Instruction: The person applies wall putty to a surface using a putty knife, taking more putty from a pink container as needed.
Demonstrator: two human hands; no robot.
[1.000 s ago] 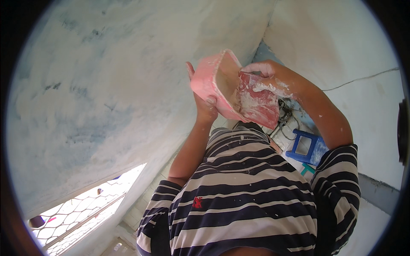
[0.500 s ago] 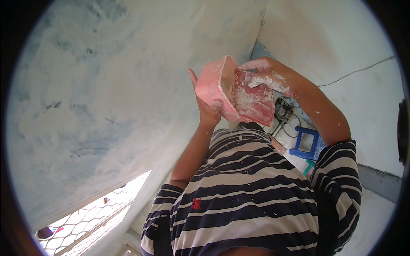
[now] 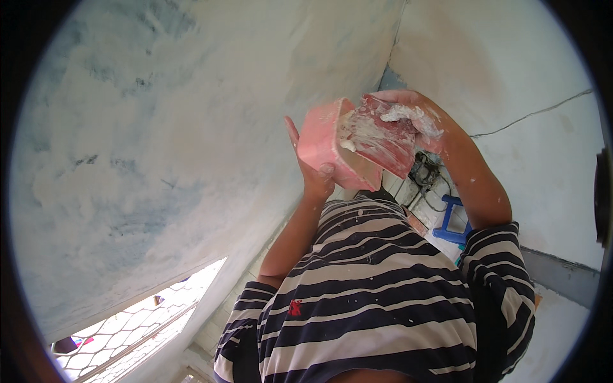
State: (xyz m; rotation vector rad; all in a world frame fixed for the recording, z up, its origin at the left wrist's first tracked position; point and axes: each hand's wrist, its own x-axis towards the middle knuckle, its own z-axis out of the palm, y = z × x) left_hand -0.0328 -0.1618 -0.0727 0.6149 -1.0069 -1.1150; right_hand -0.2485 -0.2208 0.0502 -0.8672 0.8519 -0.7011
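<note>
My left hand is closed round a pink plastic tub, thumb on the near side and fingers along its far and under side. The tub is tilted so that its mouth faces right; pale putty coats its rim and inside. My right hand, smeared with white putty, grips a flat red plastic putty spreader. Streaks of putty cover the spreader's face. Its left edge reaches the tub's mouth, with a lump of putty between the two.
A patchily plastered wall rises on the left, with a grilled window low in it. Another wall with a thin cable stands at the right. Below are a blue stool and a dark tangle of cords.
The spreader has moved up and right, from deeper in the tub to its mouth, now carrying putty at its left edge. The tub has shifted slightly lower.
</note>
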